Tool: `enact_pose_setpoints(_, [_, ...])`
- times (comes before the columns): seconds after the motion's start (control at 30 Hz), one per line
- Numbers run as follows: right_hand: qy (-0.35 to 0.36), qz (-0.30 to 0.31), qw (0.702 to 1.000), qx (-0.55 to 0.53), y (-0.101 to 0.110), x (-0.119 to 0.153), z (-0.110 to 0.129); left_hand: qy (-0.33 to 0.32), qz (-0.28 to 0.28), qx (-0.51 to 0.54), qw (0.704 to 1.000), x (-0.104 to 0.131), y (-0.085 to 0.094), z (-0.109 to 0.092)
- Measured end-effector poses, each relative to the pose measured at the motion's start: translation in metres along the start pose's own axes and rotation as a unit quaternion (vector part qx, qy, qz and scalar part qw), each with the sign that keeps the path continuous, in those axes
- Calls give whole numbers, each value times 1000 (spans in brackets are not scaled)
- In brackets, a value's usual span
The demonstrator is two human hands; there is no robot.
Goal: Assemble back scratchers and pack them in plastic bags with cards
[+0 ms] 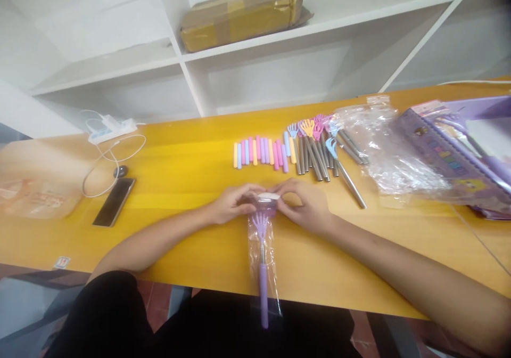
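Observation:
A purple back scratcher (263,289) with a hand-shaped head lies inside a clear plastic bag (272,257), its handle reaching past the table's front edge. Pinched at the bag's top end on the left is my left hand (235,203). My right hand (305,206) grips the same end from the right, fingers closed. Between them shows a purple and white header (266,201), partly covered by the fingertips. Beyond my hands, several coloured handle sleeves (261,151) lie in a row. Beside them is a pile of metal-rod back scratchers (319,150) with coloured heads.
Clear plastic bags (399,155) lie right of the pile, against a purple box (439,150). At left are a phone (114,202), a dark round object (120,171), a power strip (112,130) with a white cable and an orange-printed bag (35,198). A taped carton (243,14) sits on the shelf.

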State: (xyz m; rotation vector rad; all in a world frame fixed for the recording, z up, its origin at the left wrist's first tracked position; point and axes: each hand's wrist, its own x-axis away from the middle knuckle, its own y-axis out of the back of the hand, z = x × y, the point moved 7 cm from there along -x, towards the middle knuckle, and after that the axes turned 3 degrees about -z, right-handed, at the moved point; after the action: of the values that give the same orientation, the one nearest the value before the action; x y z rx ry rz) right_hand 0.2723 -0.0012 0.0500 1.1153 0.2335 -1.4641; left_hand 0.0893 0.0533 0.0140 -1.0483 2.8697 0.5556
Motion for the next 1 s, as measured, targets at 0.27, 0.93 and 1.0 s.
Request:
enact_pose_setpoints(0.27, [-176, -39, 966, -186, -5, 1, -25, -37, -79, -28, 996, 3, 1, -2])
enact_pose_setpoints(0.93, [-156, -55, 978, -128, 5, -5, -30, 18, -57, 190, 980, -3, 4, -2])
enact_pose_setpoints(1.0, [-151, -36, 982, -109, 2, -4, -29, 28, -48, 266, 962, -5, 0, -2])
